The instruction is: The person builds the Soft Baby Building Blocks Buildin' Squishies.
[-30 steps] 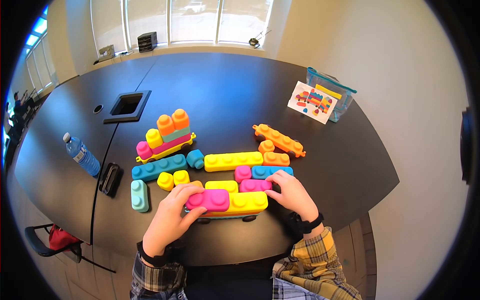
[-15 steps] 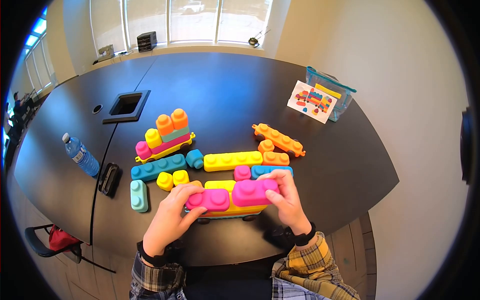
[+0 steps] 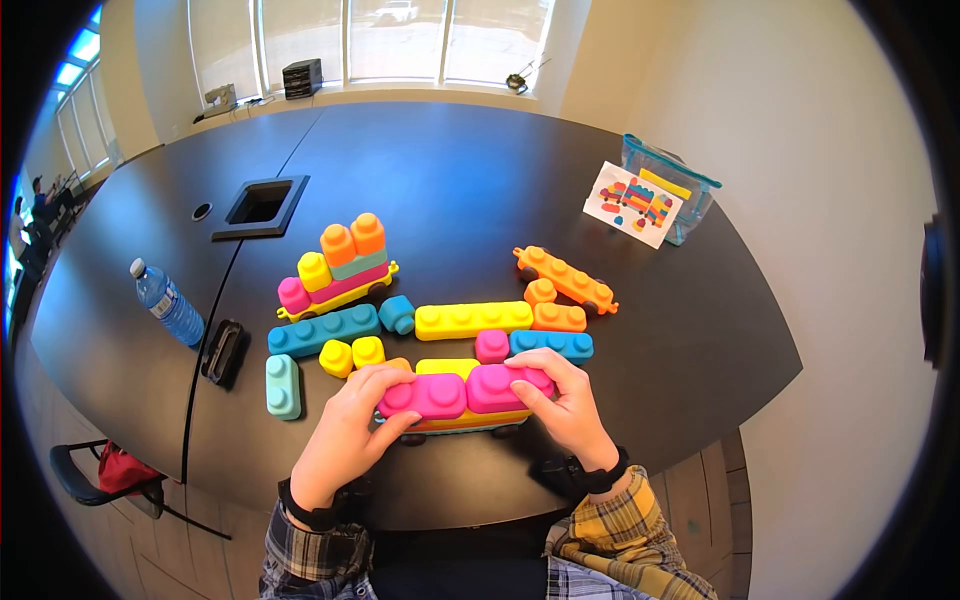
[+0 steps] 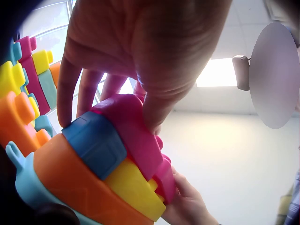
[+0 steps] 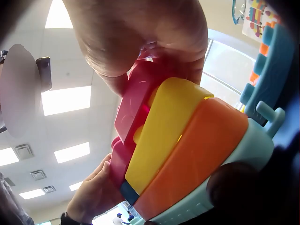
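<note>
My left hand (image 3: 345, 430) grips the left pink block (image 3: 428, 397) on the wheeled stack, thumb on the near side. In the left wrist view that pink block (image 4: 133, 133) lies over a blue block (image 4: 96, 143) and a yellow block (image 4: 136, 190), with an orange layer (image 4: 79, 178) and a light-blue wheeled base beneath. The right hand (image 3: 575, 420) pinches a second pink block (image 3: 495, 388) beside the first, above the yellow one. In the right wrist view this pink block (image 5: 133, 110) is tilted, with yellow studs (image 5: 138, 135) showing between it and the yellow block (image 5: 164, 126).
Behind the hands lie a long yellow block (image 3: 473, 320), teal blocks (image 3: 325, 330) and an orange wheeled base (image 3: 567, 280). A built wagon (image 3: 345, 280) stands left of them. Farther out are a bottle (image 3: 168, 303), a black case (image 3: 226, 353) and a picture card (image 3: 632, 205).
The right hand has taken a pink block from the table and brought it left over the stack, now lower and beside the other pink block. The left hand keeps its grip.
</note>
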The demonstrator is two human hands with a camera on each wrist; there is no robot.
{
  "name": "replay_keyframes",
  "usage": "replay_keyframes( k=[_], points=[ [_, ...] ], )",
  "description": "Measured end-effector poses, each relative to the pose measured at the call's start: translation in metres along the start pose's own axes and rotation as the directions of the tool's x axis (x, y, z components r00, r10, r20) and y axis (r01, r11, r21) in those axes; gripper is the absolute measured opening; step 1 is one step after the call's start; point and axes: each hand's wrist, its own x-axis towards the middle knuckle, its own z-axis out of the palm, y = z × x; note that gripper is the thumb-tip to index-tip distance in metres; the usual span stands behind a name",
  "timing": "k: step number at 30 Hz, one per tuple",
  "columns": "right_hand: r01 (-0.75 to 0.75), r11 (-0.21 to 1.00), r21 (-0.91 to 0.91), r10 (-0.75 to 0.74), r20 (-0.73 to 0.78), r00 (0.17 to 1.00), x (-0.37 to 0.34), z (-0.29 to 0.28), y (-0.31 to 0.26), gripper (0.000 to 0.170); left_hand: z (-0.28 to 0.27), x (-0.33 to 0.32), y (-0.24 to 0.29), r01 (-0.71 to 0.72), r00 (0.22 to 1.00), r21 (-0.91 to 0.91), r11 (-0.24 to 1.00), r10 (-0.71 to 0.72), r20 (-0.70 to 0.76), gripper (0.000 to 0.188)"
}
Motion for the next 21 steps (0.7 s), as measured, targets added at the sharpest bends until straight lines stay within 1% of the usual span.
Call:
replay_keyframes(
  k=[2,4,8,10,13,15,16,18,20,21],
  points=[
    [-0.015,1.000,0.005,0.015,0.007,1.000,0.002,0.001,0.000,0.024,0.000,0.000,0.000,0.009,1.000,0.004,1.000,-0.009,-0.001,0.042],
    [0.033,0.999,-0.040,-0.032,0.033,0.999,0.003,0.001,0.000,0.025,-0.001,0.000,-0.002,0.022,1.000,0.007,1.000,-0.022,-0.002,0.042],
    [0.039,0.997,-0.060,-0.036,0.052,0.998,0.001,0.002,-0.002,0.025,-0.002,0.004,-0.006,-0.004,1.000,-0.017,1.000,0.004,0.011,0.042],
    [0.087,0.993,-0.085,-0.084,0.032,0.996,0.000,0.004,-0.001,0.026,-0.002,0.005,-0.007,-0.007,1.000,-0.018,1.000,0.007,0.009,0.042],
    [0.107,0.988,-0.107,-0.104,0.036,0.994,0.000,0.005,0.000,0.027,-0.007,0.005,-0.004,-0.029,1.000,-0.015,0.999,0.029,0.006,0.044],
    [0.111,0.989,-0.096,-0.107,0.040,0.993,0.000,0.006,0.002,0.027,-0.021,0.007,-0.004,0.037,0.997,-0.110,0.993,-0.029,0.077,0.050],
    [0.112,0.990,-0.085,-0.108,0.044,0.993,0.000,0.006,0.003,0.028,-0.030,0.005,-0.019,0.050,0.998,-0.001,0.999,-0.050,0.046,0.055],
    [0.095,0.992,-0.082,-0.091,0.050,0.995,-0.001,0.006,0.003,0.028,-0.055,0.010,-0.039,0.110,0.986,0.123,0.986,-0.093,-0.135,0.055],
    [0.073,0.994,-0.076,-0.069,0.054,0.996,-0.001,0.006,0.003,0.028,-0.083,0.020,-0.062,0.112,0.987,0.344,0.932,-0.064,-0.148,0.052],
    [0.076,0.994,-0.076,-0.072,0.056,0.996,-0.001,0.006,0.002,0.027,-0.095,0.023,-0.081,0.156,0.986,0.439,0.885,-0.113,-0.123,0.049]
  ],
)
